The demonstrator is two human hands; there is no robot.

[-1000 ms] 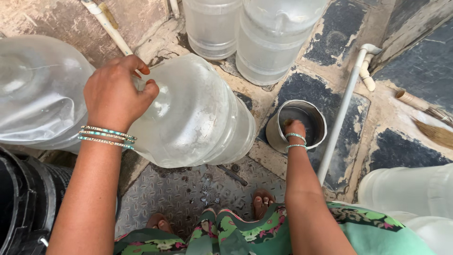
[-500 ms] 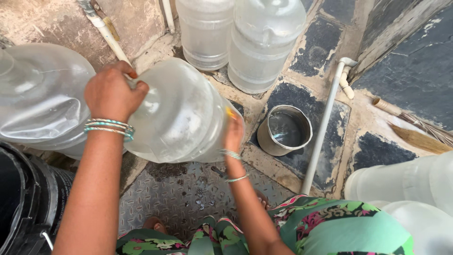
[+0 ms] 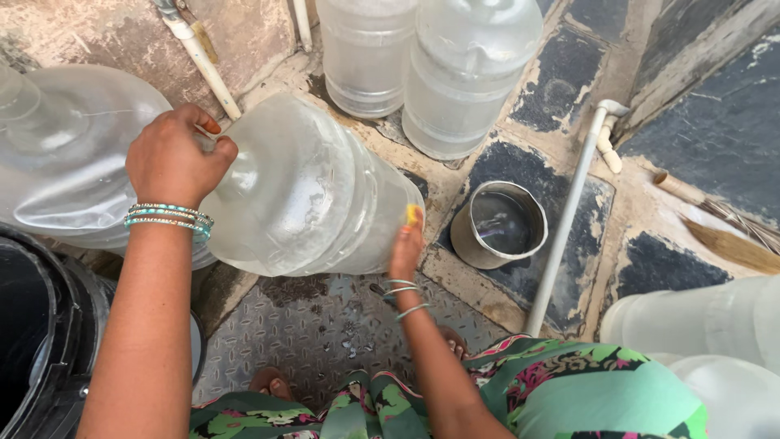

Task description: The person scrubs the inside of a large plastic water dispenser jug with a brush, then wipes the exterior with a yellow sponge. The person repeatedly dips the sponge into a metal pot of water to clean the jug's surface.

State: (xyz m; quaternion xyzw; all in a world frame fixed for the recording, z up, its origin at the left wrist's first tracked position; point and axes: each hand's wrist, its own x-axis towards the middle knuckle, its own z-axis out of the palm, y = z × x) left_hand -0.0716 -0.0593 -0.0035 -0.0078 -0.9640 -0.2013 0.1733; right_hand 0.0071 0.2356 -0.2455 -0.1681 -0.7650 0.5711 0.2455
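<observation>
While gripped by both hands, smooth translucent plastic jug.

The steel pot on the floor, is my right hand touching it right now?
Apart. The head view shows the right hand against the base of the tilted clear water jug, with bare floor between it and the steel pot.

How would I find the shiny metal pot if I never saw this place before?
Look at the floor of dark stone tiles, then at the long white pipe lying across it. The metal pot stands just left of that pipe, right of the tilted big clear jug. It is the only small, round, grey metal thing among the plastic jugs.
</observation>
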